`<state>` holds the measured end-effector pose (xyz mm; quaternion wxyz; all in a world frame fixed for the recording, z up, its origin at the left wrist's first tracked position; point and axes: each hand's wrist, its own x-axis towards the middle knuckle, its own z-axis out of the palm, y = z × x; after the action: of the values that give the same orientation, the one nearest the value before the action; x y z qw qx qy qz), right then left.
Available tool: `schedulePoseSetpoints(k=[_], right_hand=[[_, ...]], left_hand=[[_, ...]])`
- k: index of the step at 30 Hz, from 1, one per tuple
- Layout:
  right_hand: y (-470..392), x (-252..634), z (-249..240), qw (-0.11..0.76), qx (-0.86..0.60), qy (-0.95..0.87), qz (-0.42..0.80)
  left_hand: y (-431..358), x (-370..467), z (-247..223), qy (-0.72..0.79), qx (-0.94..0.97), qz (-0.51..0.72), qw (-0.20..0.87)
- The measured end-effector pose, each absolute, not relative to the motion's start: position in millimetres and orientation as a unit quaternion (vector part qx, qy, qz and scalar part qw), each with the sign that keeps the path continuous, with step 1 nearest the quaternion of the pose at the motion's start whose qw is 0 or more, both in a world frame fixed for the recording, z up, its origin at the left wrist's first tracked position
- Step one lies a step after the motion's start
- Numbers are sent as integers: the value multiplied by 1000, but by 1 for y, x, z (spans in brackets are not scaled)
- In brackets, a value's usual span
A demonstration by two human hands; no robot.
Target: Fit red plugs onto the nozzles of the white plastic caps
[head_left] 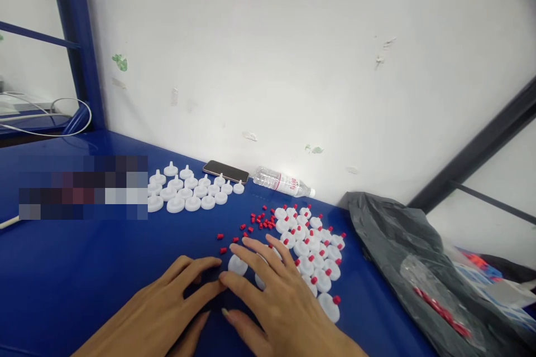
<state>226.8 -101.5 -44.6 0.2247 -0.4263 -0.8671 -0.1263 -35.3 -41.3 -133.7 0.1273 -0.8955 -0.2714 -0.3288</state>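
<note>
My right hand [276,295] reaches palm down with its fingers spread over a few white nozzle caps, partly hiding them; one white cap [238,265] shows by its fingertips. Whether the fingers touch these caps is unclear. My left hand [180,290] is beside it, fingers bent and apart, with nothing visible in them. The fingertips of both hands nearly meet. Ahead of them lie small loose red tips [220,236], denser in a pile [262,222]. On the right stand many white nozzle caps fitted with red tips [323,280].
White nozzle caps without red tips [192,203] stand at the back left. A phone [226,171] and a plastic bottle [282,182] lie along the wall. At right is a dark plastic bag [377,234] with a clear bag of red pieces [444,309]. A pixelated patch covers the left.
</note>
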Motion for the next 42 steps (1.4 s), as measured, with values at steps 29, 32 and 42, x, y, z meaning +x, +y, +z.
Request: schedulePoseSetpoints(k=[29,32,42], right_hand=[[-84,253,-44,167,-537,-818,-116],[-84,254,-44,168,-547,-811,-121],[-86,260,-46,143,-605,-773,-126]], left_hand=[[-41,-31,-120,-295,-895,-327,73],[-39,-30,-119,-293,-897,-322,82],[-38,-31,-126,-298,-896,-311,105]])
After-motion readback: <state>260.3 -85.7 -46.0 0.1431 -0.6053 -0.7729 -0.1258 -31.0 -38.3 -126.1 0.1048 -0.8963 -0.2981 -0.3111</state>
